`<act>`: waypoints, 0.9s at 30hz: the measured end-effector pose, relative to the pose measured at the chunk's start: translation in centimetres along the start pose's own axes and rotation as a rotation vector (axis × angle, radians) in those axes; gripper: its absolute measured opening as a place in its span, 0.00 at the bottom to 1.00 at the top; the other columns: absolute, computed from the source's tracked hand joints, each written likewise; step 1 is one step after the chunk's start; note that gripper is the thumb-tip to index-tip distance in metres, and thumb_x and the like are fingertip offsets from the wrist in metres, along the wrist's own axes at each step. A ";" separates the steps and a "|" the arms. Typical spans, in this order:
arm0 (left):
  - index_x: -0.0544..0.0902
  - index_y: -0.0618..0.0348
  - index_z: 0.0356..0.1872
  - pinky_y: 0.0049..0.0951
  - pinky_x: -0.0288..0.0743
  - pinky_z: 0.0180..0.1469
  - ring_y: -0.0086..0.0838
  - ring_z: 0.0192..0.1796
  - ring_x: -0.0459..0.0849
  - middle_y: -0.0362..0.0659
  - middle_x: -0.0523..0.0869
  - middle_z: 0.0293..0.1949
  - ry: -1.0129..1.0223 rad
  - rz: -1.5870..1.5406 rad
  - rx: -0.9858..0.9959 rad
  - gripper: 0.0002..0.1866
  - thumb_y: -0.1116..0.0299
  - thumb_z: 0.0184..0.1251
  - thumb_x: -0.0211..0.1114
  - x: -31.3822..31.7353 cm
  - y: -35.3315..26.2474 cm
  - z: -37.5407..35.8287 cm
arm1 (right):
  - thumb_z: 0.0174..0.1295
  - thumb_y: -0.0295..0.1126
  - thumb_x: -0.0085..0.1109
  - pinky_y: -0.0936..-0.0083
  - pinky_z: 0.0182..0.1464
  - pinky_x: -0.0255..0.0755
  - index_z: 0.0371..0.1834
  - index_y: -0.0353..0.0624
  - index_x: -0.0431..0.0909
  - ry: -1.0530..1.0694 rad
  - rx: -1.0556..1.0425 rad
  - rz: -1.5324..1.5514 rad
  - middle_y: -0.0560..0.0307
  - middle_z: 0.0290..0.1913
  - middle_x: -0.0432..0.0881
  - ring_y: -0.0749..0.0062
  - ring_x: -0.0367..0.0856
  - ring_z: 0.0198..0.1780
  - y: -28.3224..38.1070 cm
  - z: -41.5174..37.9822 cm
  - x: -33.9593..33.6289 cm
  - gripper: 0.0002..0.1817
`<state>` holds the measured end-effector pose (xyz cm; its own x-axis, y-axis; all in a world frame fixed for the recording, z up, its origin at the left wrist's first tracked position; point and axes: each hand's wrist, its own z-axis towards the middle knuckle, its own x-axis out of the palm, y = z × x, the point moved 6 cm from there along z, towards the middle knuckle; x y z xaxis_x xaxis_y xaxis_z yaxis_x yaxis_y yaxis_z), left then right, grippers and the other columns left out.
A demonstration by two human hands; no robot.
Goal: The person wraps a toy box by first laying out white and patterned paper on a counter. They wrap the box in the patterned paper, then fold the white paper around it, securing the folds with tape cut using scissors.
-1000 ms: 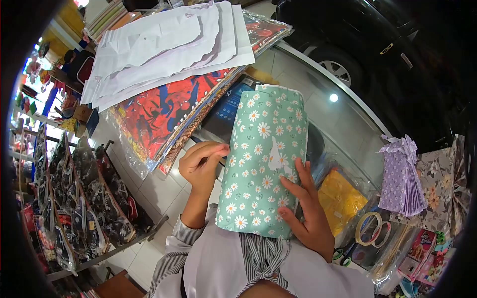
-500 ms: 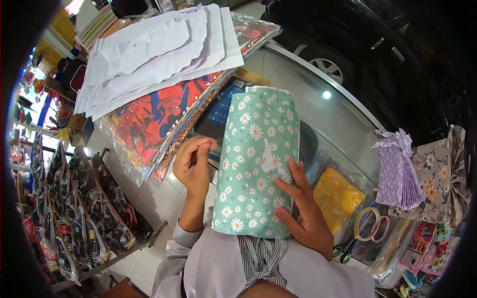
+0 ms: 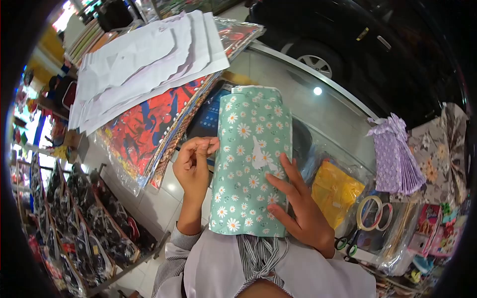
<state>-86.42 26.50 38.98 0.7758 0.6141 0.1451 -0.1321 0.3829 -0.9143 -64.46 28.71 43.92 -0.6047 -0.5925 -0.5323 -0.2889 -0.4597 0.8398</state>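
Observation:
A green parcel-like bundle of daisy-patterned paper (image 3: pixel 241 193) stands out in front of my body, over the glass counter's edge. An irregular white patch (image 3: pixel 257 154) shows on its face. My right hand (image 3: pixel 300 208) lies on the bundle's lower right side, fingers spread on the paper. At the left edge, my left hand (image 3: pixel 194 161) is closed in a pinch, its fingertips at the paper's side. Whatever may be between those fingertips is too small to make out. The bundle's back is hidden.
White paper sheets (image 3: pixel 149 59) lie on plastic-wrapped printed sheets (image 3: pixel 149 111) at left. Rightward are a yellow packet (image 3: pixel 335 193), scissors (image 3: pixel 353 241), tape rolls (image 3: pixel 368 213) and a purple pleated paper piece (image 3: pixel 392 159). Wrapped shoes (image 3: pixel 79 223) hang at lower left; a black car (image 3: pixel 357 54) stands beyond.
My left hand's pinched fingertips have come closer to the bundle's left edge. The right hand stays spread on the paper. The whole view has shifted slightly.

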 end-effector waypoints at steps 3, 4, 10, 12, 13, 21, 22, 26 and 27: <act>0.76 0.68 0.42 0.24 0.80 0.46 0.26 0.41 0.85 0.48 0.85 0.40 0.076 0.025 -0.019 0.06 0.77 0.71 0.54 1.2 -0.1 0.2 | 0.61 0.34 0.59 0.48 0.71 0.45 0.64 0.46 0.65 -0.057 -0.037 -0.056 0.44 0.75 0.48 0.35 0.45 0.73 0.3 -0.1 -0.4 0.27; 0.77 0.68 0.42 0.23 0.80 0.46 0.25 0.41 0.85 0.48 0.85 0.40 0.100 0.047 -0.026 0.06 0.77 0.71 0.54 2.0 -0.2 0.1 | 0.61 0.34 0.59 0.49 0.71 0.45 0.64 0.45 0.66 -0.079 -0.053 -0.077 0.43 0.74 0.49 0.35 0.47 0.72 0.4 -0.2 -0.7 0.27; 0.79 0.65 0.42 0.20 0.77 0.42 0.25 0.39 0.86 0.47 0.87 0.38 0.441 0.184 0.055 0.06 0.81 0.66 0.56 8.8 -1.8 0.2 | 0.58 0.32 0.62 0.53 0.71 0.48 0.57 0.41 0.69 -0.334 0.055 -0.202 0.40 0.71 0.57 0.40 0.58 0.69 -0.7 -3.0 -3.9 0.23; 0.79 0.65 0.42 0.20 0.77 0.41 0.25 0.39 0.86 0.48 0.87 0.37 0.589 0.240 0.098 0.07 0.81 0.65 0.56 10.7 -2.7 0.1 | 0.59 0.32 0.61 0.53 0.70 0.50 0.57 0.41 0.69 -0.398 0.084 -0.228 0.41 0.71 0.57 0.43 0.58 0.70 -1.0 -4.4 -4.5 0.23; 0.79 0.65 0.42 0.21 0.78 0.42 0.25 0.40 0.86 0.46 0.87 0.37 0.642 0.226 0.095 0.07 0.82 0.65 0.56 11.3 -2.9 0.1 | 0.60 0.32 0.61 0.53 0.70 0.50 0.58 0.41 0.69 -0.427 0.116 -0.207 0.41 0.71 0.57 0.43 0.57 0.70 -1.0 -5.1 -4.6 0.23; 0.81 0.70 0.41 0.20 0.80 0.42 0.24 0.38 0.86 0.45 0.87 0.35 0.666 -0.032 -0.151 0.07 0.80 0.65 0.60 9.7 -2.2 0.2 | 0.59 0.30 0.62 0.58 0.70 0.51 0.58 0.42 0.71 -0.648 0.179 -0.332 0.42 0.73 0.54 0.42 0.48 0.74 1.4 -9.3 -3.7 0.22; 0.82 0.70 0.41 0.20 0.80 0.42 0.24 0.37 0.86 0.46 0.87 0.34 0.650 -0.034 -0.146 0.07 0.80 0.64 0.61 9.1 -2.3 0.2 | 0.59 0.29 0.62 0.58 0.70 0.51 0.58 0.42 0.72 -0.686 0.166 -0.320 0.42 0.73 0.54 0.42 0.47 0.74 1.7 -9.7 -3.6 0.22; 0.84 0.70 0.37 0.18 0.79 0.40 0.24 0.36 0.86 0.47 0.87 0.32 0.562 -0.067 -0.128 0.06 0.82 0.57 0.66 7.2 -3.4 -0.8 | 0.53 0.24 0.65 0.60 0.67 0.56 0.52 0.41 0.76 -0.839 0.010 -0.405 0.42 0.68 0.63 0.45 0.58 0.70 4.0 -11.3 -2.9 0.21; 0.84 0.70 0.36 0.18 0.79 0.39 0.23 0.36 0.86 0.47 0.87 0.32 0.538 -0.078 -0.121 0.06 0.83 0.56 0.67 6.5 -3.8 -1.2 | 0.52 0.23 0.66 0.61 0.64 0.60 0.51 0.41 0.77 -0.874 -0.051 -0.426 0.43 0.66 0.66 0.46 0.64 0.66 4.7 -11.7 -2.5 0.21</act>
<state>-80.08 28.23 42.90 0.9903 0.1361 0.0294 -0.0147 0.3119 -0.9500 -55.65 20.27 47.93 -0.8008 0.3205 -0.5060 -0.5907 -0.5624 0.5786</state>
